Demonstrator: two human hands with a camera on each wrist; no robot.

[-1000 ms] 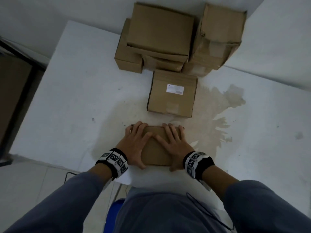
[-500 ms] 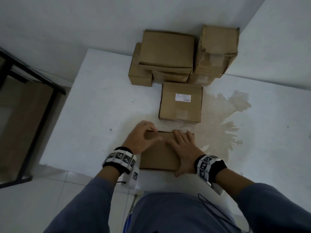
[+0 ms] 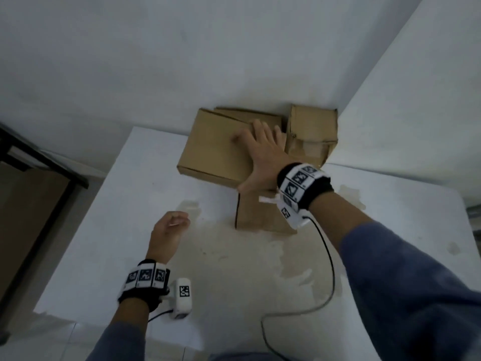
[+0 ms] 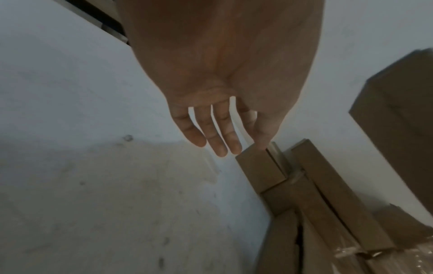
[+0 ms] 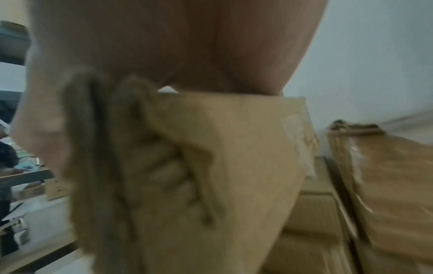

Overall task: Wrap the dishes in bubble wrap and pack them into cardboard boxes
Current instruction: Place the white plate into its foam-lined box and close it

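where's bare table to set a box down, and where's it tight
Freest: the stained middle of the table, bordered by the left hand, the near box and the cable. The strip along the table's left edge is bare too. Crowded: the back corner, where the right hand grips a flat box beside the tall box.

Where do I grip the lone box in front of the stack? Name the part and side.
Probably its left and right walls, from above at the near end: the lone box lies flat and closed, its left wall faces the left hand, while the stack stands close behind.
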